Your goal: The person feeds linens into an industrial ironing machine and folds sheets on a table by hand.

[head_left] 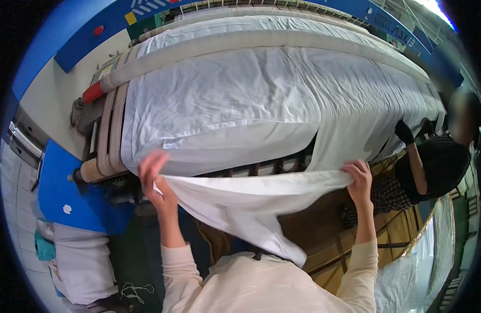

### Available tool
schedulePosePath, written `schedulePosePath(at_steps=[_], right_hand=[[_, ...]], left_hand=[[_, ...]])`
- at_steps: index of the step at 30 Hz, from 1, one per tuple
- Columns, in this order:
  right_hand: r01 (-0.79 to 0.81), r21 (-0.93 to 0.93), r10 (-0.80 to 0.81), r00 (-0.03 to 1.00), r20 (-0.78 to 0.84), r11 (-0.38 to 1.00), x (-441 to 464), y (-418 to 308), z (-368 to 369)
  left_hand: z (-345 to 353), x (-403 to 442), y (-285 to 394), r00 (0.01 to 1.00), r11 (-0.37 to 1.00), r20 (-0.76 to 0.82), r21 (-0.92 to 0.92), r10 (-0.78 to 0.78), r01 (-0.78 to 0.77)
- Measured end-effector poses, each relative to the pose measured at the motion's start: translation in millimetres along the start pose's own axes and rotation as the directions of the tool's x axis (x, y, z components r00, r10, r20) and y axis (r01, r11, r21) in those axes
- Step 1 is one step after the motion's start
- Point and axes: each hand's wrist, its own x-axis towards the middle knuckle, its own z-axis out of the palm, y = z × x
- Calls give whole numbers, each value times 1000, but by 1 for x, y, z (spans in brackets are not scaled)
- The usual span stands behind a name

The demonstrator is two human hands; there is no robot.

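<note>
**White cloth (pixel 240 201) stretched between two hands, off the bed's front edge**

Right hand (pixel 359 180) pinched the cloth's upper edge, thumb against curled fingers. Left hand (pixel 158 180) was at the other end, fingers raised and blurred; cloth met it near the thumb, but whether the fingertips pinched it, cannot tell. Hands were wide apart, about level.

Holding it well probably called for an even outward pull, enough to keep the upper edge straight without dragging one end down. A firm thumb-and-finger grip on the left would likely have guarded against slipping. The loose lower part seemed best kept clear of the belted bed (pixel 114 138), especially its front edge and the roller (pixel 92 171) at the front left corner.

Cloth location: in the air, between the wearer's body and the bed's front edge. Looks: plain white, thin, soft, upper edge nearly straight, underside sagging in loose folds to a blurred point.

On the bed lay a wrinkled white sheet (pixel 225 88), label (pixel 173 144) near its front left corner. A co-worker's gloved hand (pixel 404 132) was near the front right corner.
</note>
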Motion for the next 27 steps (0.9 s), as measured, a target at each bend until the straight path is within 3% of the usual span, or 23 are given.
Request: schedulePosePath(at_steps=[3,6,8,14,19,21,23,24,25,26,27], right_hand=[[239,97,-242,970,12,966,70,-33,24],[278,169,-298,949,107,946,121,-58,52],[306,207,-350,910,222,929,140,-53,75],[306,177,-331,934,132,935,126,-26,74],[295,157,-313,944,107,943,118,-16,71],[266,70,-272,958,95,961,117,-16,67],[255,16,-256,964,76,967,122,-24,62],[259,7,-259,963,75,966,135,-61,50],[256,4,-256,964,74,967,147,-104,43],[358,214,-404,881,246,909,177,-144,45],[404,303,-486,826,285,863,193,-164,52]], left_hand=[[4,27,-36,977,995,211,-80,-33,51],[0,33,-79,884,992,466,78,49,-96],[-6,38,-85,883,995,461,5,87,-101],[-28,37,-100,898,977,421,-208,126,-39],[-24,41,-103,910,980,392,-190,137,-66],[-21,41,-109,921,978,360,-194,146,-79],[-19,48,-108,920,984,385,-177,68,2],[-17,47,-105,918,985,397,-166,20,50],[-14,48,-102,902,998,430,-57,40,-16],[-7,54,-98,878,995,476,48,58,-91],[-3,60,-96,858,974,508,150,72,-171]])
